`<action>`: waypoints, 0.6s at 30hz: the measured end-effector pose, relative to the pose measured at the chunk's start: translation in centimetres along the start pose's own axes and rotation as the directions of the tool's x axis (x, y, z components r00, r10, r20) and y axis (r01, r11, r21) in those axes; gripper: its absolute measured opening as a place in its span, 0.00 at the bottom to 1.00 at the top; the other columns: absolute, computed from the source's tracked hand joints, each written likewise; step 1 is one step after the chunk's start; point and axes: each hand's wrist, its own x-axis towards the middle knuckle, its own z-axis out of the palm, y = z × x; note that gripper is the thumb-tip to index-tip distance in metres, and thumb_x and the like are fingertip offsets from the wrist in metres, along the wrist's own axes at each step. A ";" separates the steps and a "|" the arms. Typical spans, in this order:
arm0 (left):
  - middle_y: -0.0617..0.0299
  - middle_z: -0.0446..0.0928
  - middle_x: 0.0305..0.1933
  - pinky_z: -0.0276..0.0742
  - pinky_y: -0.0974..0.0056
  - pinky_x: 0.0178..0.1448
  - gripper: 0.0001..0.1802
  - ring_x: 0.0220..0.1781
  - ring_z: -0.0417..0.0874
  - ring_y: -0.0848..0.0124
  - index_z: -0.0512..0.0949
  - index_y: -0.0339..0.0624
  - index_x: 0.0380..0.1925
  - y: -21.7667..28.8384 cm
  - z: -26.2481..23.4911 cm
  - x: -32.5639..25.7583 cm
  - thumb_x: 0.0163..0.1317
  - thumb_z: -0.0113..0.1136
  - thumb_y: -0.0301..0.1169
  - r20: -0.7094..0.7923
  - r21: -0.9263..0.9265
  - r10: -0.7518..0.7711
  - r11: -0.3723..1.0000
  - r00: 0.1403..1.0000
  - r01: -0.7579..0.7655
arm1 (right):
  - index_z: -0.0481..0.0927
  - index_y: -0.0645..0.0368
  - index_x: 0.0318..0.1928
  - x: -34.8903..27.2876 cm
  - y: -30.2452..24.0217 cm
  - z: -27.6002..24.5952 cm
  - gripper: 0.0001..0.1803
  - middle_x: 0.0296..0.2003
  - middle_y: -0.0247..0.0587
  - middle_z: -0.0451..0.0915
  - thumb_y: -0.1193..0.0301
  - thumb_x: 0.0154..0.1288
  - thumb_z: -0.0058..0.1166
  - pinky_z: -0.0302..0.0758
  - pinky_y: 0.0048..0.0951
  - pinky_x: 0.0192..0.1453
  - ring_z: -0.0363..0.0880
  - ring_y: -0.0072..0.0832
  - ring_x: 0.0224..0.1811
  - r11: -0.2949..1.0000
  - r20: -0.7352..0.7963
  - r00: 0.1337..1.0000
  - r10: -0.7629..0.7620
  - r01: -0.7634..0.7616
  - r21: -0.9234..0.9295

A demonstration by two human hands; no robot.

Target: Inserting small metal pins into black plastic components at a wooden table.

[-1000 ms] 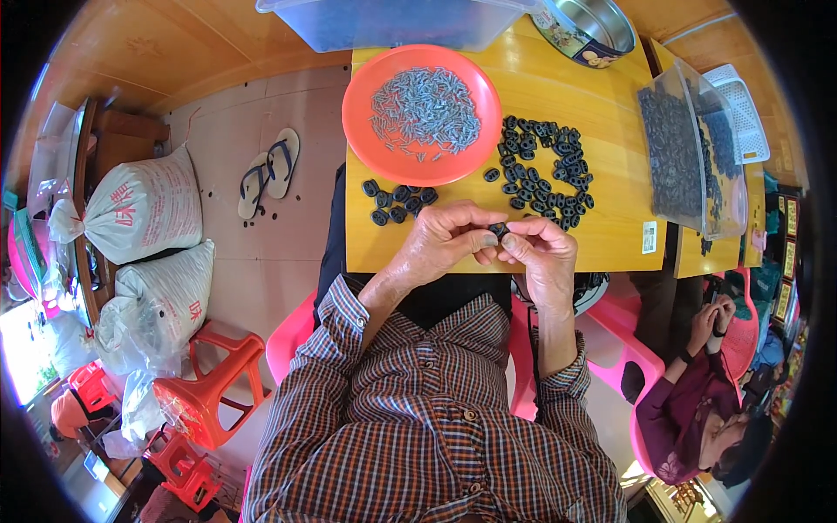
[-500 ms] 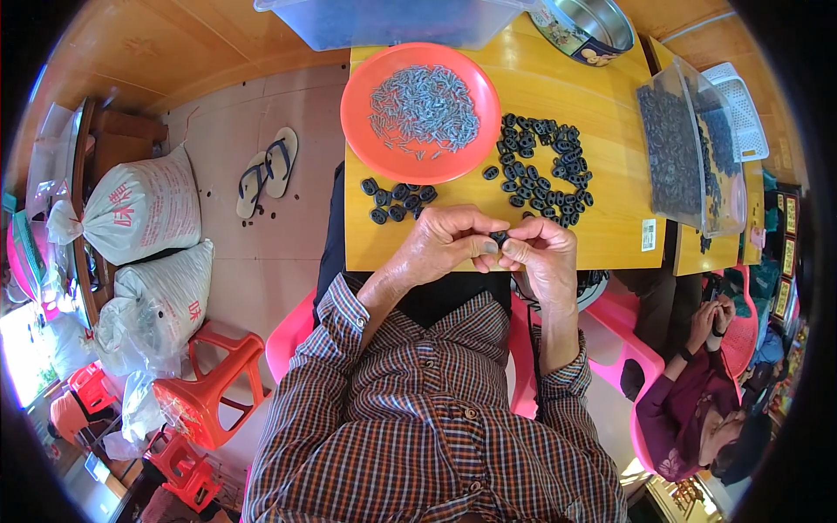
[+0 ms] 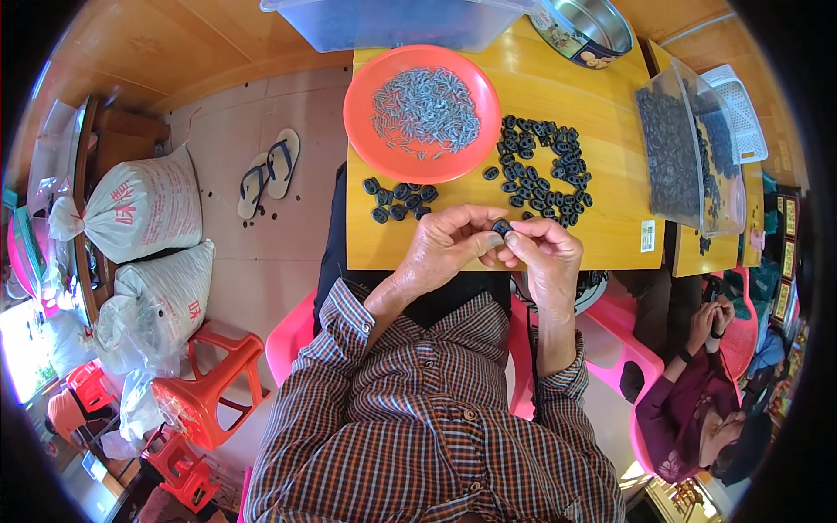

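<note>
Between my two hands, just above the table's near edge, is a small black oval plastic piece [image 3: 501,227]. My left hand [image 3: 449,244] pinches it from the left with thumb and forefinger. From the other side, the thumb and fingers of my right hand [image 3: 545,250] close on it too. Beyond my left hand lies a small cluster of similar black pieces [image 3: 398,207]. A larger group of black pieces [image 3: 545,190] sits in a rough ring past my right hand. Farther off, a red bowl [image 3: 359,131] holds many small grey screws [image 3: 427,106].
A clear bin [image 3: 697,166] of black parts stands at the right beside a white basket [image 3: 739,113]. At the back are a blue-tinted tub [image 3: 392,26] and a round tin [image 3: 584,39]. White sacks [image 3: 144,209] and a red stool [image 3: 214,383] stand left. Another person [image 3: 697,383] sits at right.
The black piece has turned and come up slightly between my fingertips, showing more of its face. My right hand has shifted a little to the right.
</note>
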 end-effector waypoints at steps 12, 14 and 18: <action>0.63 0.79 0.36 0.79 0.72 0.34 0.12 0.30 0.79 0.79 0.79 0.33 0.46 0.7 0.0 0.0 0.62 0.58 0.21 -0.027 0.057 -0.028 0.998 0.999 0.029 | 0.79 0.68 0.40 -0.1 0.1 0.1 0.08 0.30 0.38 0.79 0.84 0.59 0.57 0.79 0.18 0.30 0.80 0.20 0.26 1.000 0.019 1.000 -0.002 0.002 -0.013; 0.62 0.79 0.36 0.79 0.72 0.33 0.12 0.29 0.79 0.79 0.79 0.33 0.47 0.7 -0.2 0.0 0.62 0.58 0.21 -0.037 0.060 -0.019 0.998 0.999 0.021 | 0.78 0.67 0.41 0.0 0.5 0.1 0.08 0.30 0.37 0.79 0.84 0.60 0.57 0.78 0.18 0.30 0.80 0.20 0.26 1.000 0.026 1.000 -0.004 0.005 -0.011; 0.62 0.77 0.36 0.79 0.72 0.32 0.14 0.29 0.79 0.78 0.79 0.34 0.49 0.3 -0.5 0.0 0.63 0.56 0.19 0.006 0.055 0.054 0.997 0.999 -0.054 | 0.78 0.67 0.45 0.1 0.6 0.1 0.12 0.34 0.37 0.78 0.85 0.59 0.58 0.78 0.19 0.37 0.80 0.21 0.32 0.991 0.087 0.989 -0.118 0.123 -0.054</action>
